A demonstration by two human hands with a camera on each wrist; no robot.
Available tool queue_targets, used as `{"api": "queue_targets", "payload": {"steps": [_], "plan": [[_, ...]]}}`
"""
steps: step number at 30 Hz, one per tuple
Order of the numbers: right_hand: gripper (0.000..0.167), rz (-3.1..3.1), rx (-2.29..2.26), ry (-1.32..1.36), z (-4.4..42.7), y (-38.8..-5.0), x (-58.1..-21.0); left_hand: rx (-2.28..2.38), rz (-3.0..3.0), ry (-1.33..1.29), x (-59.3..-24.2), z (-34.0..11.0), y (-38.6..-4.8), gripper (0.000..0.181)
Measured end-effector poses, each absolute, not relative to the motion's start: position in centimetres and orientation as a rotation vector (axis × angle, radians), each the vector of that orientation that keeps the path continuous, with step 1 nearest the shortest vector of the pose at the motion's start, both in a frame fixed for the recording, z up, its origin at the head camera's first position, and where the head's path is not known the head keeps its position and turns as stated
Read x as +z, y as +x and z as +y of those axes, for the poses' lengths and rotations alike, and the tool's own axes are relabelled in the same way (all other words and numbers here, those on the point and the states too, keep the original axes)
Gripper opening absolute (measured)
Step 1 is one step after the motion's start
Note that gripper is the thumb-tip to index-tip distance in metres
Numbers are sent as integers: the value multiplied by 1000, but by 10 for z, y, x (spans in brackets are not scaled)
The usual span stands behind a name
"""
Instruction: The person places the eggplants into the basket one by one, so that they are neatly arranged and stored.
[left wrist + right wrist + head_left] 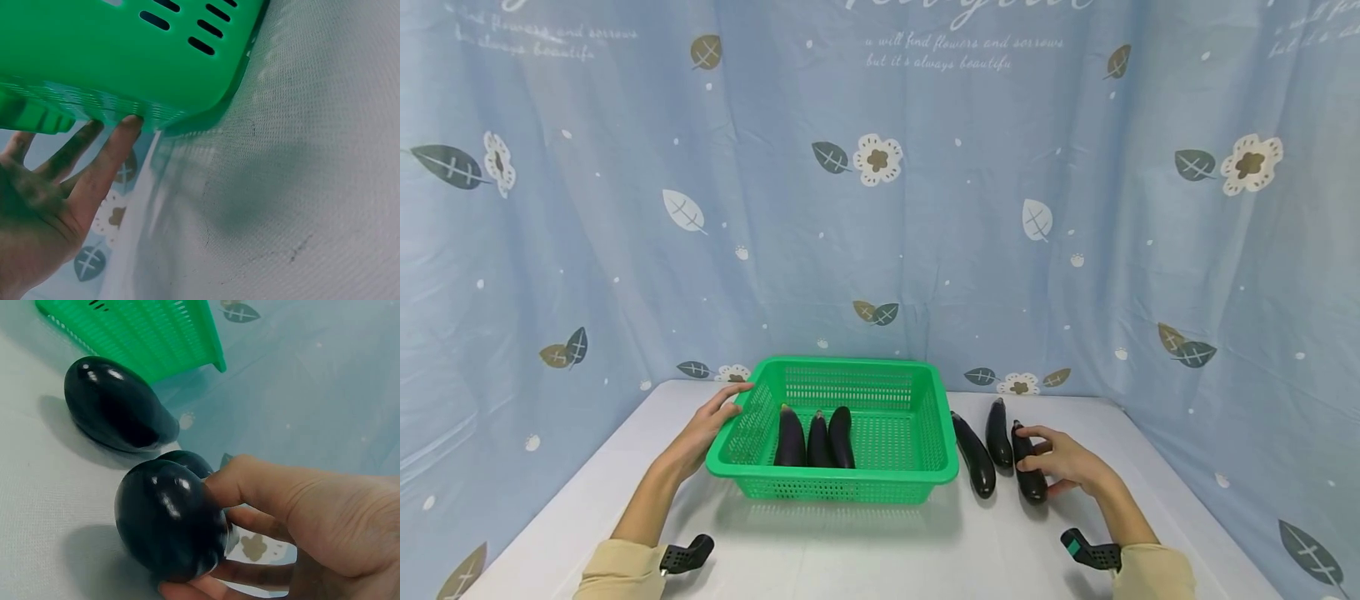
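My right hand (1063, 461) holds a dark, glossy eggplant (1028, 475) on the right of the table, thumb on one side and fingers round the other. The right wrist view shows the rounded end of this eggplant (165, 519) close up. Two more eggplants lie to its left, one near it (998, 433) and one beside the basket (974, 457). My left hand (703, 429) is at the left side of a green plastic basket (835, 476); in the left wrist view its straight fingers (103, 156) touch the outer wall. Three eggplants (818, 440) lie inside the basket, towards its left.
A white cloth-covered table (850, 554) carries everything. Behind it and along both sides hangs a blue curtain (925, 233) printed with leaves and flowers. The basket has raised, perforated walls.
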State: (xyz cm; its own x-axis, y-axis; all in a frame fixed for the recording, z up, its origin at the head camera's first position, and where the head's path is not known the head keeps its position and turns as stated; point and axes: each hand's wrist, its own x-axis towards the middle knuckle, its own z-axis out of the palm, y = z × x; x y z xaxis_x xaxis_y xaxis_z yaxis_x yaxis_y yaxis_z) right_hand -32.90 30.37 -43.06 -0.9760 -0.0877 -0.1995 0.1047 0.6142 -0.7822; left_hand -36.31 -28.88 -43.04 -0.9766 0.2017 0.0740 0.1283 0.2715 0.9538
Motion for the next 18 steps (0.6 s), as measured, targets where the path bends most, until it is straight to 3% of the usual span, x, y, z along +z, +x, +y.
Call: {"api": "queue_targets", "payload": {"steps": [18], "plan": [[71,2553,-1391,1,312,-325,-426,1806,2517,328,-429,-287,-361,53]]}}
